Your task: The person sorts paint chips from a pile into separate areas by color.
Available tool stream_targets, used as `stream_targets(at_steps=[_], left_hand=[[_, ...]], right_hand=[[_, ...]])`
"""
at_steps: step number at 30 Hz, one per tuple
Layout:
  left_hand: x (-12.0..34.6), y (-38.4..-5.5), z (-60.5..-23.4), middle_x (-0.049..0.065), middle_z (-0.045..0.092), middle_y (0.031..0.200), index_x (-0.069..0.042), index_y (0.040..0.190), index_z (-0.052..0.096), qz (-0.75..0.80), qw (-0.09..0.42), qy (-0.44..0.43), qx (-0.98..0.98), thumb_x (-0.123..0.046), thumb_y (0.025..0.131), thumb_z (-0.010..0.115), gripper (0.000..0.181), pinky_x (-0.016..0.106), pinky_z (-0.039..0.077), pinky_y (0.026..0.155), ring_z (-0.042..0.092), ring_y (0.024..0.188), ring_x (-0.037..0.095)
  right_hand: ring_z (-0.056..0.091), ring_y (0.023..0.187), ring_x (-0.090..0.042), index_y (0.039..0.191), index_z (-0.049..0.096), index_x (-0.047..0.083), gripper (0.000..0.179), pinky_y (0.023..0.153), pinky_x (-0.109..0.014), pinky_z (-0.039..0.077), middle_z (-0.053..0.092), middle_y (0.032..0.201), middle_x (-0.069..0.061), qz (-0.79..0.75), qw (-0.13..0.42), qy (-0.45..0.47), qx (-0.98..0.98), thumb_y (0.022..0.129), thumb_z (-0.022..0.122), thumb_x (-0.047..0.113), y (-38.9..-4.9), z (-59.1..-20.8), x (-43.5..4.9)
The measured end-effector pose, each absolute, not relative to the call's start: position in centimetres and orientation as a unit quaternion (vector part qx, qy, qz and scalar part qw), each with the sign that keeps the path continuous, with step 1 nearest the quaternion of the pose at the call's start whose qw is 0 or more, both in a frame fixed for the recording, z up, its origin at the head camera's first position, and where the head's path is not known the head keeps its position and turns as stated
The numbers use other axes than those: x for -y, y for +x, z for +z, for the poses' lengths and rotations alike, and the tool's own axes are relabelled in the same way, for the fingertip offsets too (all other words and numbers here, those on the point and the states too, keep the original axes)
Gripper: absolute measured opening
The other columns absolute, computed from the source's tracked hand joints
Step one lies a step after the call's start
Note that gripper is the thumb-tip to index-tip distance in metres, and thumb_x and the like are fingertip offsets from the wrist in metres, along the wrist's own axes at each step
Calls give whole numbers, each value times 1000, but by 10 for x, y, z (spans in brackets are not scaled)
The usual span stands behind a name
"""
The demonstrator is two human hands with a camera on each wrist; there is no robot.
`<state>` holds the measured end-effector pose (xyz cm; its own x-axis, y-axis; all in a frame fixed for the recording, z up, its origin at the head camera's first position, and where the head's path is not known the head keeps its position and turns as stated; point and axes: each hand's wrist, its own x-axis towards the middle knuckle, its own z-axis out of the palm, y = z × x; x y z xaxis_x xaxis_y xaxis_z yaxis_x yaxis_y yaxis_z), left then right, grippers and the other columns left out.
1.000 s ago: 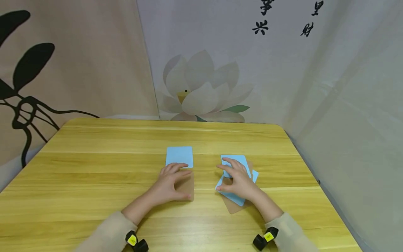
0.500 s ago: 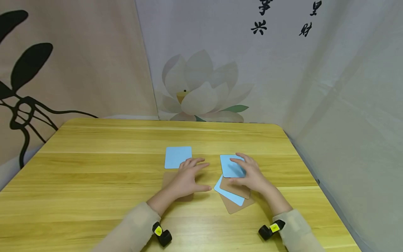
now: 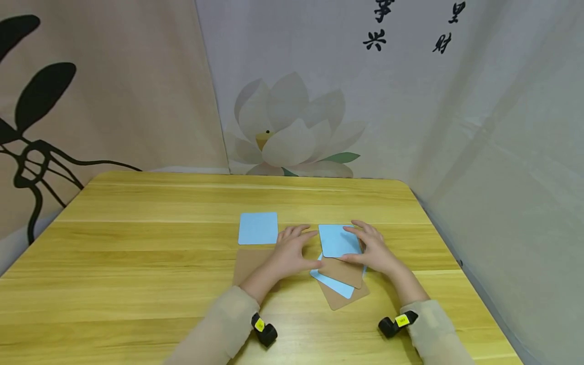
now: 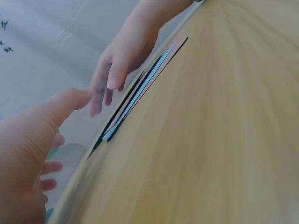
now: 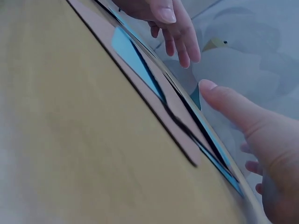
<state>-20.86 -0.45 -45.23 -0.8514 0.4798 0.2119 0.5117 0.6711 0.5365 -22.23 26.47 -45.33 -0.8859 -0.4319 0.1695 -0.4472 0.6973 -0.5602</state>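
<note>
In the head view a loose pile of thin square cards lies right of centre. Its top is a blue card (image 3: 335, 241); below are a brown card (image 3: 339, 274), a second blue card (image 3: 335, 285) turned askew, and another brown card (image 3: 336, 301). My left hand (image 3: 291, 253) is at the pile's left side, thumb and fingers spread, holding nothing. Over the pile's right edge is my right hand (image 3: 373, 252), fingers apart; whether it touches the top card I cannot tell. Both wrist views show the spread thumbs near the pile's edges.
Left of the pile lie a blue card (image 3: 257, 229) and, nearer me, a brown card (image 3: 248, 264) partly covered by my left forearm. Everything rests on a wooden table (image 3: 137, 263). A printed curtain (image 3: 296, 50) hangs behind its far edge.
My left hand has moved right, from over the left brown card to the pile's left side. My right hand has shifted slightly right, uncovering more of the top blue card and the brown one below.
</note>
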Motion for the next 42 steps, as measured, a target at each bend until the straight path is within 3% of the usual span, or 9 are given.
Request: stream_targets(at_steps=[19, 36, 42], left_hand=[[-24, -225, -458, 9, 33, 150, -21, 145, 44, -280, -3, -223, 934, -60, 74, 73, 86, 54, 14, 107, 26, 135, 33], [-27, -231, -460, 3, 38, 149, -21, 139, 53, -236, -2, -233, 943, -62, 75, 71, 79, 53, 20, 104, 30, 133, 30], [-27, -231, -460, 2, 38, 149, -22, 139, 54, -232, 1, -233, 944, -62, 75, 71, 77, 52, 21, 103, 30, 132, 30]], right_hand=[[17, 137, -43, 144, 45, 13, 82, 101, -68, 9, 30, 150, -18, 305, -27, 241, 921, 76, 78, 45, -237, -462, -278], [16, 137, -41, 143, 46, 13, 79, 101, -66, 8, 30, 150, -15, 293, -33, 247, 923, 78, 77, 46, -237, -464, -279], [18, 137, -40, 141, 49, 13, 77, 101, -66, 13, 32, 149, -15, 297, -26, 248, 922, 77, 78, 45, -237, -463, -279]])
